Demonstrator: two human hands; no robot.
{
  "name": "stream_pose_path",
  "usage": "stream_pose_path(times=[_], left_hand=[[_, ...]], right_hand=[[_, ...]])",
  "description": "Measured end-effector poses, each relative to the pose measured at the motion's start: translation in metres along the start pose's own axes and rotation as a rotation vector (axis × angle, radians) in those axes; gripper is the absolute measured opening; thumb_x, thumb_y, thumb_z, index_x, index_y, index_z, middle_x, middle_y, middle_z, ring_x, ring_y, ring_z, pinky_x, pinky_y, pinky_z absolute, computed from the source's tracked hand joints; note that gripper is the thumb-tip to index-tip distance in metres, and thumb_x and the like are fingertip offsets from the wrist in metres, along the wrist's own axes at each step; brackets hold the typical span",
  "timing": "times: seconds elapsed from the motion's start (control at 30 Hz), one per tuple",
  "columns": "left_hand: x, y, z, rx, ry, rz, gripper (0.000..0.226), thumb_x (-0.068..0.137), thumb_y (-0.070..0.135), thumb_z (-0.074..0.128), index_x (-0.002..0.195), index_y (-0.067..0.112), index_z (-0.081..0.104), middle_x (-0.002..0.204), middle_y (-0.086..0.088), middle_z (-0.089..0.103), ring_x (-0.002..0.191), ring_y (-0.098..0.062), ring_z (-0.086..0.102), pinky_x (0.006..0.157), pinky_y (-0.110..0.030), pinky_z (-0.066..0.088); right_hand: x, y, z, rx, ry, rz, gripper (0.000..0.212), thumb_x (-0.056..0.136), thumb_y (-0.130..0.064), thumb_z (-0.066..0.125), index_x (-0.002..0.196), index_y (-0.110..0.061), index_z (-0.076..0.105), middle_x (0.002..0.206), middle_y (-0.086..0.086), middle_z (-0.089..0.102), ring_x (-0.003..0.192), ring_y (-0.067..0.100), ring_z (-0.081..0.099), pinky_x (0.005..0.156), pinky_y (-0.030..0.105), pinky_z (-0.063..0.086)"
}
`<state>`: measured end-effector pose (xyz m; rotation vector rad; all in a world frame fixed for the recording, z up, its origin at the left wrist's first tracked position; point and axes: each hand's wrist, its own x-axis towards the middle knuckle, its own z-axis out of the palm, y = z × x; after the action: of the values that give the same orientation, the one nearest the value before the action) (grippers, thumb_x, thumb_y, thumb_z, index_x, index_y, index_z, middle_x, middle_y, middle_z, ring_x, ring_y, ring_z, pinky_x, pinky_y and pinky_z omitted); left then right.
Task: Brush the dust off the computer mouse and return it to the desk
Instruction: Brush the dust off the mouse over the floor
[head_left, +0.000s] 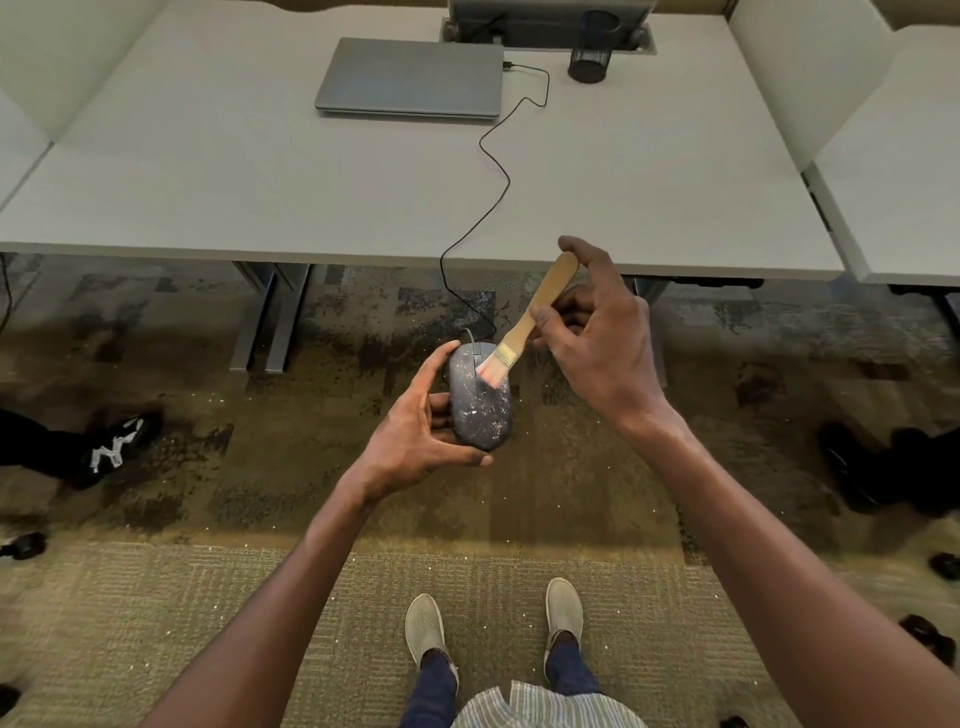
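A dark grey computer mouse (480, 405), speckled with pale dust, is held over the carpet in front of the desk (208, 171). My left hand (421, 426) grips it from the left side and underneath. My right hand (597, 332) holds a small wooden-handled brush (537, 312) by the handle. Its pinkish bristles touch the upper right of the mouse's back. The mouse's black cable (498, 171) runs up over the desk edge to a closed grey laptop (410, 78).
A black mesh pen cup (589, 49) stands at the back right of the desk. White partitions flank the desk. Desk legs (270, 317) stand below left. Another person's black shoe (117, 447) is at the left, dark shoes at the right. My own feet are below.
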<state>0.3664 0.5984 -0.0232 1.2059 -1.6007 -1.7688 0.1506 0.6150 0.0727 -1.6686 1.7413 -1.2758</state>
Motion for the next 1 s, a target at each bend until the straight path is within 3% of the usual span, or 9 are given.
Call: stream_pose_path(times=[0.17, 0.5, 0.83, 1.0], left_hand=[[0.0, 0.001, 0.003, -0.015, -0.004, 0.003, 0.132, 0.06, -0.009, 0.092, 0.155, 0.048, 0.021, 0.133, -0.013, 0.066, 0.12, -0.024, 0.068, 0.096, -0.052, 0.058], [-0.003, 0.0, 0.004, -0.03, -0.002, 0.014, 0.133, 0.058, -0.011, 0.092, 0.156, 0.044, 0.02, 0.132, -0.015, 0.065, 0.118, -0.025, 0.07, 0.092, -0.043, 0.061], [-0.005, 0.002, 0.002, -0.017, -0.002, 0.017, 0.132, 0.058, -0.009, 0.093, 0.154, 0.047, 0.022, 0.131, -0.014, 0.066, 0.117, -0.025, 0.07, 0.094, -0.047, 0.06], [-0.005, 0.004, 0.002, -0.002, 0.009, 0.014, 0.133, 0.058, -0.009, 0.093, 0.155, 0.046, 0.021, 0.129, -0.014, 0.067, 0.117, -0.025, 0.07, 0.095, -0.049, 0.059]], right_hand=[[-0.003, 0.003, 0.0, -0.034, -0.007, 0.0, 0.064, 0.093, -0.012, 0.07, 0.149, -0.012, 0.038, 0.09, 0.005, 0.074, 0.074, 0.008, 0.073, 0.072, 0.022, 0.062], [0.003, 0.013, -0.01, -0.057, 0.103, 0.079, 0.064, 0.095, -0.013, 0.068, 0.15, -0.011, 0.035, 0.095, 0.009, 0.075, 0.072, 0.012, 0.075, 0.068, 0.032, 0.064], [0.004, 0.018, -0.006, -0.095, 0.116, 0.118, 0.063, 0.095, -0.013, 0.067, 0.15, -0.012, 0.035, 0.097, 0.008, 0.075, 0.076, 0.012, 0.074, 0.071, 0.027, 0.063], [0.002, 0.012, -0.007, -0.066, 0.133, 0.102, 0.063, 0.095, -0.013, 0.068, 0.149, -0.011, 0.035, 0.096, 0.007, 0.075, 0.074, 0.014, 0.075, 0.069, 0.033, 0.064]])
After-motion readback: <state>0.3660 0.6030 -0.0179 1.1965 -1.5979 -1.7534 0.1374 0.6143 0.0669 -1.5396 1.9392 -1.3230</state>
